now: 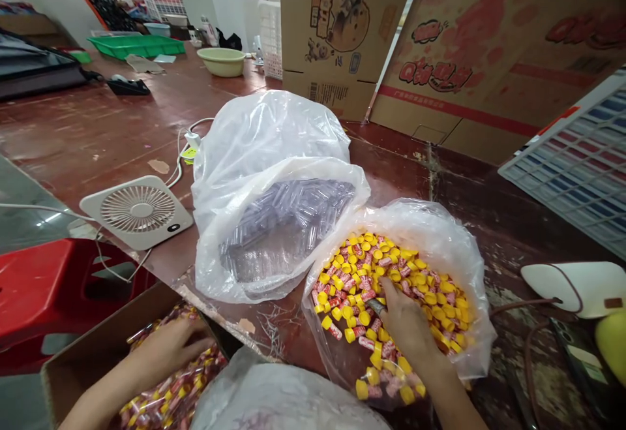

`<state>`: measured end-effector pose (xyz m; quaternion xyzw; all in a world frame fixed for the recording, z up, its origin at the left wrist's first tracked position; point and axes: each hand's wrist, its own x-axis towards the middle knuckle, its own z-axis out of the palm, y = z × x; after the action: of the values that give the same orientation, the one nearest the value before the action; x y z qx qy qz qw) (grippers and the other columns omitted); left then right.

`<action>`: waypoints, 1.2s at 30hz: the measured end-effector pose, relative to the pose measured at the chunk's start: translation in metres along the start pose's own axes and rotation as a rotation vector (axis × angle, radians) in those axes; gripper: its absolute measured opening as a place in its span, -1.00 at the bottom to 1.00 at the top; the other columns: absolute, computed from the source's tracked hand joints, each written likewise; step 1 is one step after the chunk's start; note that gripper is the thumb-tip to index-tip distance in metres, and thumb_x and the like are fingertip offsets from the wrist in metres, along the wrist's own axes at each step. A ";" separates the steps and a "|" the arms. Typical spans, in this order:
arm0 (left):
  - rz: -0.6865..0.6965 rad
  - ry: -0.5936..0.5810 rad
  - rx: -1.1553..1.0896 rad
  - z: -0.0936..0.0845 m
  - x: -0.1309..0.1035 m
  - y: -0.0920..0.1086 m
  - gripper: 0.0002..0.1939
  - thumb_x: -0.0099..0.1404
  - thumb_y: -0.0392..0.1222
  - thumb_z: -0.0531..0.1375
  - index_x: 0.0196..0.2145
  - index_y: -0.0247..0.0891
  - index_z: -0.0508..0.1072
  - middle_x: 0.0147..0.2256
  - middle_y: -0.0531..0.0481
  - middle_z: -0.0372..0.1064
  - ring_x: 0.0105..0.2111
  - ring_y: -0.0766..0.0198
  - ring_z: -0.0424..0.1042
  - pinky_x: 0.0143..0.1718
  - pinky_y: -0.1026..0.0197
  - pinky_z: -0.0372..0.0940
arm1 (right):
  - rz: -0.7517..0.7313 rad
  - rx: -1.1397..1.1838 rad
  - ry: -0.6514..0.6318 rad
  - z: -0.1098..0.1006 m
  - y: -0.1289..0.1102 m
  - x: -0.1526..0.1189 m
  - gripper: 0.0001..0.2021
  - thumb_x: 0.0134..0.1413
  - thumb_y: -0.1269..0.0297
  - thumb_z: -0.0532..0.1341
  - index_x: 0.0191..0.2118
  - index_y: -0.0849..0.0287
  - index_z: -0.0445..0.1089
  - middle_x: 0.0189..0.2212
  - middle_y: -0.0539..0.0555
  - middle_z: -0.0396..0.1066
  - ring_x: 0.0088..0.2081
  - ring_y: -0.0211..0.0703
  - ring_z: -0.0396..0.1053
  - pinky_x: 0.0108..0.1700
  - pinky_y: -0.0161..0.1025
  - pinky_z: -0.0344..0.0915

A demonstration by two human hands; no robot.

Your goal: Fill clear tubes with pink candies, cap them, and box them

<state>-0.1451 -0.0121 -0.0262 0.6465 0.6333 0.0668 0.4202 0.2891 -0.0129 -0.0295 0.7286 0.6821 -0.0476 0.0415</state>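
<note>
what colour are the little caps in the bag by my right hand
The caps are yellow, seen best in the head view.

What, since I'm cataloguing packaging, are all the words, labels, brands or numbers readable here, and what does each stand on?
"Q": right cardboard carton, opening large red lettering; the Chinese characters after it are too blurred to quote.
Same carton, red band: small characters, too blurred to read.
Left cardboard carton: large lettering and fine print, unreadable.
Yellow tag: any print is too small.
Yellow-capped pieces: print on the pink bodies, too small to read.
</note>
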 end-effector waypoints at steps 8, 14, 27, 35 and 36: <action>0.190 0.225 0.373 0.026 0.123 0.161 -0.71 0.32 -0.10 0.13 -0.14 -0.27 0.55 -0.20 -0.24 0.58 -0.19 0.01 0.53 -0.24 0.18 0.27 | -0.051 0.300 0.063 -0.002 0.003 -0.007 -0.48 -0.09 0.72 0.07 0.00 0.16 0.35 -0.14 0.14 0.52 -0.18 -0.02 0.54 -0.16 -0.17 0.40; 0.162 0.188 0.356 0.043 0.158 0.151 -0.74 0.22 -0.14 0.19 -0.20 -0.30 0.56 -0.26 -0.25 0.56 -0.22 -0.03 0.53 -0.22 0.13 0.30 | -0.089 0.911 0.125 -0.006 0.015 -0.020 -0.72 0.12 0.46 0.15 -0.08 0.09 0.44 -0.08 0.11 0.51 -0.03 -0.02 0.50 0.04 -0.07 0.44; 0.400 -0.197 -0.587 0.046 0.044 0.155 -0.77 0.21 -0.08 0.31 -0.26 -0.27 0.43 -0.39 0.06 0.40 -0.40 0.30 0.35 -0.37 0.29 0.21 | -0.321 1.508 0.298 -0.057 -0.075 0.007 -0.75 0.19 0.40 0.28 -0.02 0.03 0.49 -0.06 0.05 0.56 -0.02 -0.15 0.52 0.05 -0.25 0.45; 0.173 -0.293 -1.293 0.074 0.051 0.160 -0.58 -0.03 -0.21 0.50 -0.25 -0.29 0.44 -0.27 0.00 0.50 -0.25 0.31 0.48 -0.15 0.32 0.33 | -0.295 1.381 0.428 -0.044 -0.071 -0.010 -0.72 0.22 0.45 0.22 0.00 0.04 0.46 -0.06 0.08 0.53 -0.02 -0.12 0.52 0.06 -0.18 0.46; 0.179 -0.317 -1.310 0.078 0.050 0.162 -0.58 -0.01 -0.22 0.50 -0.22 -0.30 0.47 -0.26 -0.01 0.50 -0.24 0.31 0.48 -0.13 0.31 0.33 | -0.309 1.347 0.438 -0.041 -0.072 -0.011 -0.72 0.22 0.45 0.21 0.00 0.04 0.46 -0.06 0.09 0.52 -0.01 -0.10 0.51 0.07 -0.15 0.46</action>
<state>0.0363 0.0211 0.0040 0.3105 0.3370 0.3755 0.8057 0.2174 -0.0136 0.0129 0.4844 0.5925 -0.3157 -0.5608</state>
